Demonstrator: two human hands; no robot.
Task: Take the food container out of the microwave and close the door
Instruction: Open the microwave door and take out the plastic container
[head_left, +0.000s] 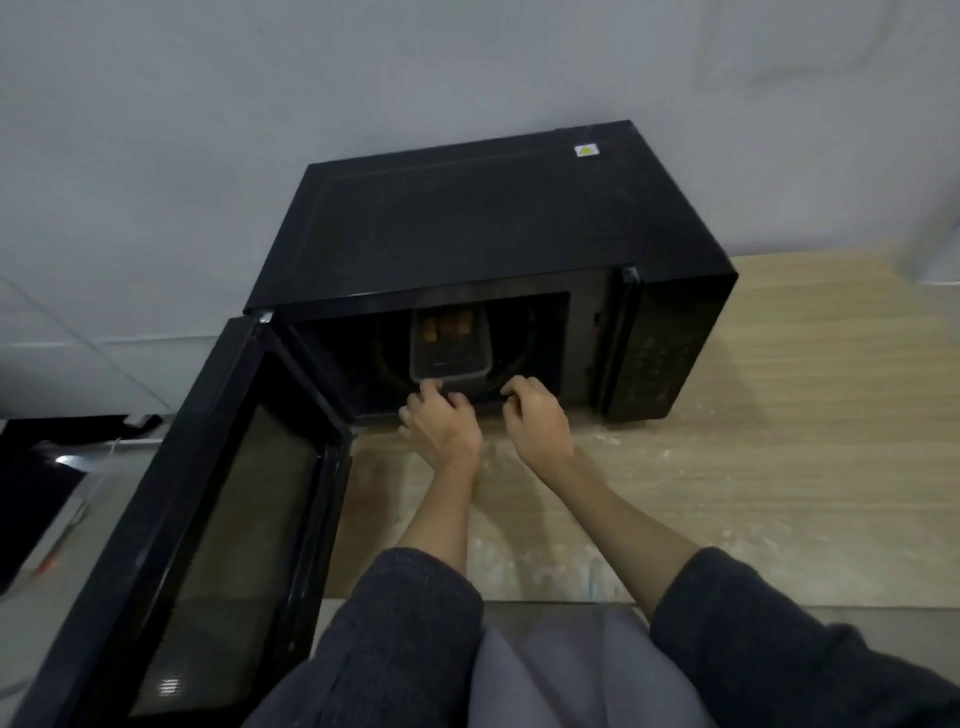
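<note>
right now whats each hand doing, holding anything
Left hand: fingers curled at the near edge of the food container; a firm grip cannot be told.
Right hand: fingers curled, beside the container, holding nothing visible.

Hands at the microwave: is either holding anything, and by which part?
Left hand touches the food container at its near rim; a closed hold cannot be told. Right hand holds nothing.

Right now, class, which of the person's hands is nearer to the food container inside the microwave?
Left. The left hand has its fingertips at the food container's front edge; the right hand sits off to the container's right, near the cavity's front sill.
</note>
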